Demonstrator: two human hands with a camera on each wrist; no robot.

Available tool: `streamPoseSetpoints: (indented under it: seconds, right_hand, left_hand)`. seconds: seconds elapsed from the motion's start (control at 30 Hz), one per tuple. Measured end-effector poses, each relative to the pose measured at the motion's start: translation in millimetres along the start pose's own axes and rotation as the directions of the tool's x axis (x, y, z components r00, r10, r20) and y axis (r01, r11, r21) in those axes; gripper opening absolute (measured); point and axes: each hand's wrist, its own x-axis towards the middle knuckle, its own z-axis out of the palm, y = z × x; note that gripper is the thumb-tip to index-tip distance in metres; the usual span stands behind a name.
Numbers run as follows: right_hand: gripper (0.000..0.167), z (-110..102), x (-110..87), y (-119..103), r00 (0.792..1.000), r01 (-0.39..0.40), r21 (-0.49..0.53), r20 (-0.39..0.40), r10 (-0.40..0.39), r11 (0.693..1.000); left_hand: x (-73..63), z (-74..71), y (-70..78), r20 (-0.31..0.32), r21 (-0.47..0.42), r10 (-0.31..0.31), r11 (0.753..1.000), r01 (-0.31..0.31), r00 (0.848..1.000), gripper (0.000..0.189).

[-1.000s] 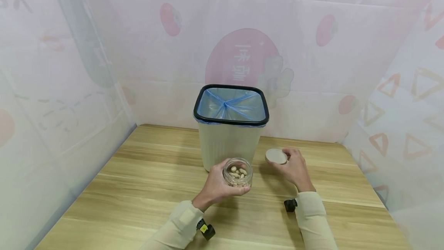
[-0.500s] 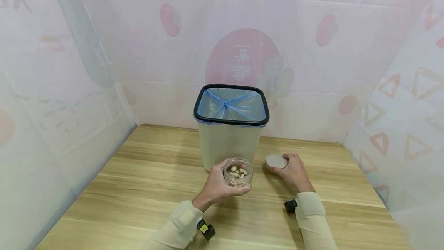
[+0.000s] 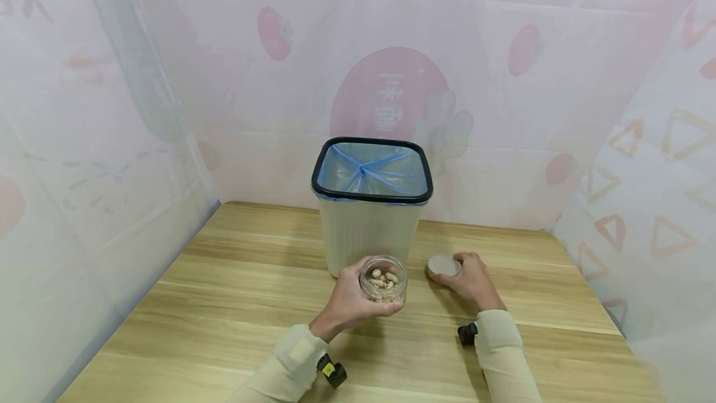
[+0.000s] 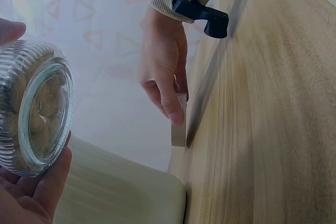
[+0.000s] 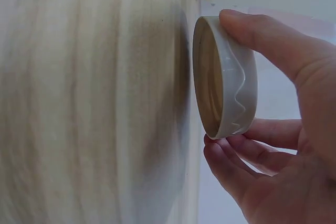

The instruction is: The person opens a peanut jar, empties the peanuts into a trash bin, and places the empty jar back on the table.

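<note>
Gripped in left hand [image 3: 352, 297], fingers curled round it: one open-topped glass jar [image 3: 385, 295] of peanuts [image 3: 383, 279], before lined bin [image 3: 366, 229]; pinched in right hand [image 3: 474, 280]: one round lid [image 3: 444, 266], just above wooden table [image 3: 252, 303].

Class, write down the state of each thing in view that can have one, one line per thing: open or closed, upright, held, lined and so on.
Jar: open, held in the left grip
Peanuts: inside the jar
Lid: off the jar, hollow side toward the table, held in the right grip
Bin: upright, open-topped
Blue liner: inside the bin, its edge showing below the black rim
</note>
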Motion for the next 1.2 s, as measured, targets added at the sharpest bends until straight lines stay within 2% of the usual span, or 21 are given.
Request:
streamPoseSetpoints:
  seconds: [0.6, 1.2]
  right_hand:
    - [0.082, 1.0, 0.2, -1.2, 1.000, -0.003, -0.039, 0.018, 0.004, 0.999]
    - [0.084, 3.6, -0.2, 1.8, 0.998, -0.032, -0.035, 0.050, 0.033, 0.999]
  left_hand:
    - [0.1, -0.1, 0.6, -0.001, 0.005, 0.007, 1.000, -0.007, 1.000, 0.060]
    - [-0.7, -1.2, 2.0, -0.003, 0.004, 0.006, 1.000, -0.006, 1.000, 0.060]
